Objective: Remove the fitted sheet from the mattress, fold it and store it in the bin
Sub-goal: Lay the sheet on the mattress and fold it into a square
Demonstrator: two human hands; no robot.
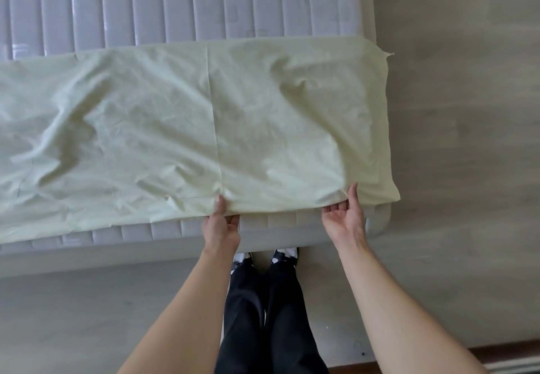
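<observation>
At the near edge of the mattress [377, 221], my left hand [221, 227] and right hand [344, 218] both hold the hem of the fitted sheet [175, 128]. Left grip: thumb on top, fingers tucked under the cloth, pinching it. Right grip: palm turned up, fingers curled under the hem, thumb along the top.

The sheet is off the mattress corners and lies as a long folded band across the bed, creased at left, with one loose corner [387, 53] overhanging the far right edge. Beyond it the quilted mattress is bare.

Judgement: the fold is in hand. To do it well, I should lift both grips evenly, keep the hem taut between them, and match edge to edge. No bin is in view.
</observation>
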